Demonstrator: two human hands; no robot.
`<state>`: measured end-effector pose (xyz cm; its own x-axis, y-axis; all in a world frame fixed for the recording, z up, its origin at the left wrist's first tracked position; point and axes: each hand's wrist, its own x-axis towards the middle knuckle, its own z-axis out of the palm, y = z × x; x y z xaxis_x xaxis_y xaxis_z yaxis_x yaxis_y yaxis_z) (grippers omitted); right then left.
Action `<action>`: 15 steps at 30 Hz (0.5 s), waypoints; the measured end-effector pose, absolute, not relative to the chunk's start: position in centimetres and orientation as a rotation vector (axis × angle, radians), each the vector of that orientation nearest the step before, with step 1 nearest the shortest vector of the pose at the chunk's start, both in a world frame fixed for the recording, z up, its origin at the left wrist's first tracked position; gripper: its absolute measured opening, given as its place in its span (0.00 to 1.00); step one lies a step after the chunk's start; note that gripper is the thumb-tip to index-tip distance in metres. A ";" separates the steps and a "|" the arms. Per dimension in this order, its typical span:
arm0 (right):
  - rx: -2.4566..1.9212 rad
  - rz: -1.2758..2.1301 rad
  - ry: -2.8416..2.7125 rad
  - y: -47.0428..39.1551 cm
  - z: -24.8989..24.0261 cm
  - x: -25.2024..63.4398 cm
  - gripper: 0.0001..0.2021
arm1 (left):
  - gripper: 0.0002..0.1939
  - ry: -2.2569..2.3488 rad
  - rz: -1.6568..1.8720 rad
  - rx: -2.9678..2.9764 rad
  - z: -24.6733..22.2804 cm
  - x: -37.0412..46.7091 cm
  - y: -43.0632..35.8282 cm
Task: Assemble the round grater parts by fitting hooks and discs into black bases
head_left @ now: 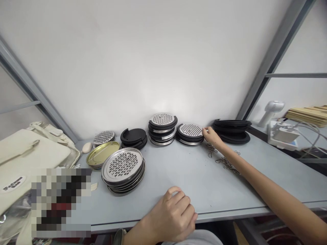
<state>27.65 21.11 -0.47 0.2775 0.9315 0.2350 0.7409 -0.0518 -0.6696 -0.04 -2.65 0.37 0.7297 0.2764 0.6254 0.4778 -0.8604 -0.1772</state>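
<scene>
My right hand reaches far across the grey table, its fingertips at the right edge of a perforated metal disc in a black rim, which tops a short stack. Its fingers are pressed together at that rim. My left hand is curled near the table's front edge, with nothing visible in it. Left of the short stack is a taller stack of black-rimmed discs. Metal grater discs are piled at the front left, beside gold-coloured lids. Black rings lie behind them.
At the back right are black round parts; metal clips lie in front of them. A cream bag covers the left side. A white power strip with cables and a wooden stack stand beyond the right frame post.
</scene>
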 end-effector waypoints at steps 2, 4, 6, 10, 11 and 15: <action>-1.818 0.345 -1.489 21.0 -0.5 27.6 0.16 | 0.10 -0.587 -0.872 -2.602 0.4 0.0 -2.7; -1.790 0.338 -1.479 21.0 -0.5 27.5 0.17 | 0.10 -0.581 -0.870 -2.604 0.4 -0.1 -2.6; -1.762 0.326 -1.475 21.1 -0.6 27.4 0.17 | 0.10 -0.575 -0.866 -2.610 0.4 -0.1 -2.6; -1.734 0.317 -1.479 21.4 -0.8 27.2 0.16 | 0.10 -0.578 -0.862 -2.622 0.3 -0.1 -2.6; -1.733 0.319 -1.483 21.5 -0.8 27.3 0.16 | 0.10 -0.582 -0.859 -2.624 0.3 -0.1 -2.6; -1.741 0.331 -1.513 21.5 -0.8 27.5 0.17 | 0.09 -0.580 -0.831 -2.636 0.1 -0.1 -2.6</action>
<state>27.48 21.54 -0.79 0.2540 0.9222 0.2916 0.7161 0.0233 -0.6976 -0.12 -2.57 0.10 0.7487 0.2819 0.6001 0.4658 -0.8677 -0.1736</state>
